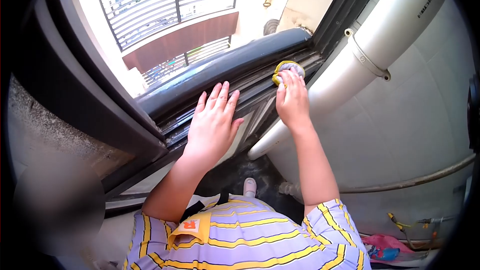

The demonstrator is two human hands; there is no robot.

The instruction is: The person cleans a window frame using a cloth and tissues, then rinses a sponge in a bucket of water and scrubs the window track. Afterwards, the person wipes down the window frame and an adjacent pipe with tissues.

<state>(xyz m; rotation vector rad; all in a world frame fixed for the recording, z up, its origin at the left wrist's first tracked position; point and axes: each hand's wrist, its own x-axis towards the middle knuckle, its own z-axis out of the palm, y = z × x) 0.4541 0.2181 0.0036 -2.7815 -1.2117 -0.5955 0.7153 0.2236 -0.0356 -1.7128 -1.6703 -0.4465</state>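
A grey cleaning sponge with a yellow edge (290, 68) is in my right hand (293, 97), pressed against the right end of the dark window track (250, 86). My fingers curl over its near side and hide part of it. Flat on the same track, further left, rests my left hand (212, 120). Its fingers are stretched out and a little apart, and it holds nothing. Just beyond both hands runs a thick, rounded dark rail (225, 62) along the outer side of the opening.
A wide white pipe (370, 52) with a clamp rises at the right, close to my right hand. The dark window frame (95, 95) curves along the left. Outside stands a slatted railing (170, 0). Pink and blue items (385, 250) lie low at the right.
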